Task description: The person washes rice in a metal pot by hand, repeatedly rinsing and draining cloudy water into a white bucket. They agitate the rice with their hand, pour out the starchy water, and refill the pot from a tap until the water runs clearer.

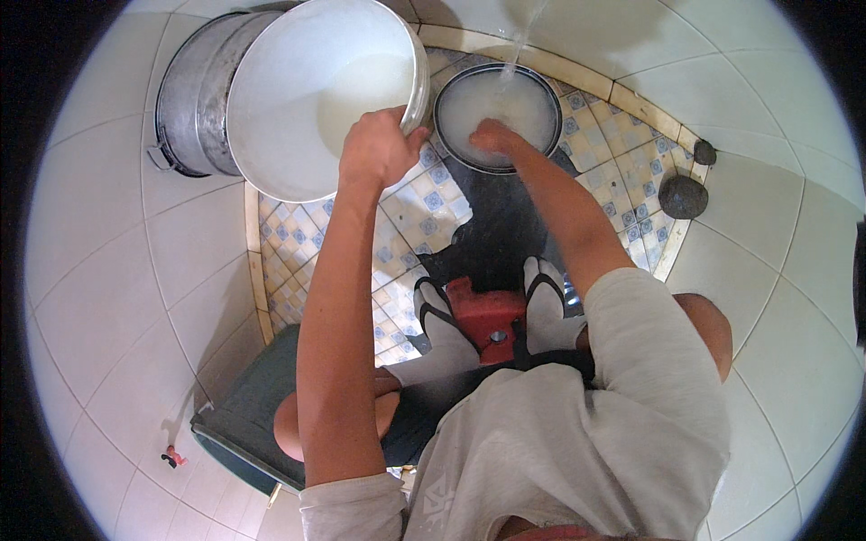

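Note:
My left hand grips the near right rim of a large white basin, which is tilted and holds cloudy whitish liquid. To its right, a round dark-rimmed pot stands on the tiled floor, filled with cloudy water. A thin stream of water falls into it from above. My right hand is partly in that cloudy water near the pot's near side; its fingertips are hidden, and whether they hold anything does not show.
A large dented metal pot with a side handle lies behind the basin at the left. Dark stones sit by the right wall. A red plastic stool is between my feet, and a dark green tub stands at lower left.

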A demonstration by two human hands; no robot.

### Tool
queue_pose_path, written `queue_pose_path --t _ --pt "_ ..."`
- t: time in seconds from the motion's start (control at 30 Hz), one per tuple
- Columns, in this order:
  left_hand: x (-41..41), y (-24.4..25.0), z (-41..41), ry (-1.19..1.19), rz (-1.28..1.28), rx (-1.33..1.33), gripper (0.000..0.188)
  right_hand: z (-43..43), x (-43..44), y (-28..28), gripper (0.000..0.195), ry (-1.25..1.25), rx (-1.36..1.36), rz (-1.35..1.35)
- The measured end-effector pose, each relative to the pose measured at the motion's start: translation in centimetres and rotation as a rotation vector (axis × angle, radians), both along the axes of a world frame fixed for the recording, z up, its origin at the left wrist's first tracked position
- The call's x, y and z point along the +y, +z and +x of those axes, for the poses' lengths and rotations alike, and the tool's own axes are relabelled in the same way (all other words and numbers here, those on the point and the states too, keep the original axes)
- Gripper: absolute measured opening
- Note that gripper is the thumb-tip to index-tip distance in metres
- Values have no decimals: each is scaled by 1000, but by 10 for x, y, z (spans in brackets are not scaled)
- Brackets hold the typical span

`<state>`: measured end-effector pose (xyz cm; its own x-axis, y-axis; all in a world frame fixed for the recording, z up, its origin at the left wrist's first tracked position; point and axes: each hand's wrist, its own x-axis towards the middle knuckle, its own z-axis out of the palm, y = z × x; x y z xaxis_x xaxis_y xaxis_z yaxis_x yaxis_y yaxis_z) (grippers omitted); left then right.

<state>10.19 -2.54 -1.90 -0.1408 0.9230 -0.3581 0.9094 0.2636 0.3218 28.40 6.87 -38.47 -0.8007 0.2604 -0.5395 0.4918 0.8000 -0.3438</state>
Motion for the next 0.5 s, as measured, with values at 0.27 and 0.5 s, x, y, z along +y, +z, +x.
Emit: queue_pose_path --t 0.27,0.5 --pt "-18 -6 -14 33 -16 44 40 -26 15 62 45 -419 146 129" --pt "9 -11 3 -50 75 -19 36 59 55 -2 46 -525 -193 -26"
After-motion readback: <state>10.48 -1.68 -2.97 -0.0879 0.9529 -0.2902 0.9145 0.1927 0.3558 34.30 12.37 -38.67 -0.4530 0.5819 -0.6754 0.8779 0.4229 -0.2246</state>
